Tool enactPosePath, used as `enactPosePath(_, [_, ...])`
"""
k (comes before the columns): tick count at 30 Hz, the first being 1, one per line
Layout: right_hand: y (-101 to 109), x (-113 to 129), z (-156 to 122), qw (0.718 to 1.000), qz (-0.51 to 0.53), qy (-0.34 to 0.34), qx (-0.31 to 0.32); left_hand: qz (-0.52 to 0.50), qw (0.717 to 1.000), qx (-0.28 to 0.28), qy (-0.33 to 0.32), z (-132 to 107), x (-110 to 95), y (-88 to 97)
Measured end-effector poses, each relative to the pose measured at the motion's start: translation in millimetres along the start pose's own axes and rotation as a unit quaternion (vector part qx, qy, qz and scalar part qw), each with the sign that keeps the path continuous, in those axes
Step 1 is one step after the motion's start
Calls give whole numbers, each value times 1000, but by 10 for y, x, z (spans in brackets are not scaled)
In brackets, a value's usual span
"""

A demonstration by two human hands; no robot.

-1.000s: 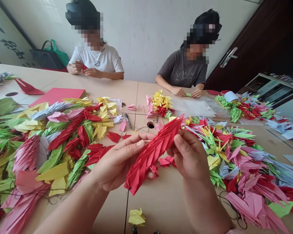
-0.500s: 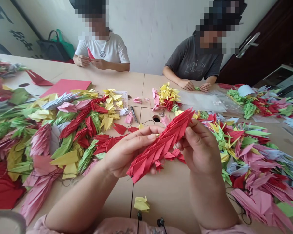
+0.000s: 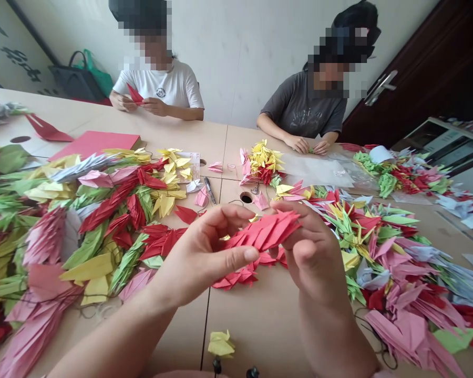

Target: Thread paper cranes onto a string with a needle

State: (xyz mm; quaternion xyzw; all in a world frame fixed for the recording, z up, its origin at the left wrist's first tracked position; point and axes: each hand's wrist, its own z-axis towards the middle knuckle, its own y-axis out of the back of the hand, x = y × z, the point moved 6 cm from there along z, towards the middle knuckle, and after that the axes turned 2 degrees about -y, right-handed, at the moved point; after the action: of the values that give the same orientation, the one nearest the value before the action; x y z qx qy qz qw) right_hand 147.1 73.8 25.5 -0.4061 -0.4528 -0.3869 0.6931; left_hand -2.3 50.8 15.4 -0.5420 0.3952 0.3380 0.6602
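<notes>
A stacked string of red folded paper cranes (image 3: pixel 265 235) hangs between my hands above the wooden table (image 3: pixel 268 320). My right hand (image 3: pixel 313 252) is closed round its right end, fingers curled over the top. My left hand (image 3: pixel 207 252) sits just left of it, thumb out and fingers loosely curved, touching the stack's left part. The lower end of the red string droops onto the table under my left thumb.
Piles of strung paper cranes in red, pink, green and yellow lie at left (image 3: pixel 63 220) and right (image 3: pixel 398 257). One yellow crane (image 3: pixel 220 344) lies near the front edge. A pen (image 3: pixel 209 190) and a cable hole (image 3: pixel 245 198) are mid-table. Two people fold paper at the far side.
The red stack has dropped from a steep diagonal to nearly level and looks shorter. My left fingers have opened off it, while my right hand has curled over its end.
</notes>
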Motion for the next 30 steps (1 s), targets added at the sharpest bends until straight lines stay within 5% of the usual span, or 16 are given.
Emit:
enactPosePath(5, [37, -41, -21, 998, -39, -17, -41, 99, 994, -9, -35, -73, -91, -27])
enactPosePath(9, [72, -40, 23, 999, -6, -12, -48, 16, 997, 63, 32, -59, -49, -57])
enactPosePath(17, [102, 12, 95, 997, 12, -38, -69, -96, 982, 74, 144, -37, 100, -25])
enactPosePath(30, [106, 14, 99, 998, 31, -37, -44, -188, 961, 81, 186, -31, 143, -130])
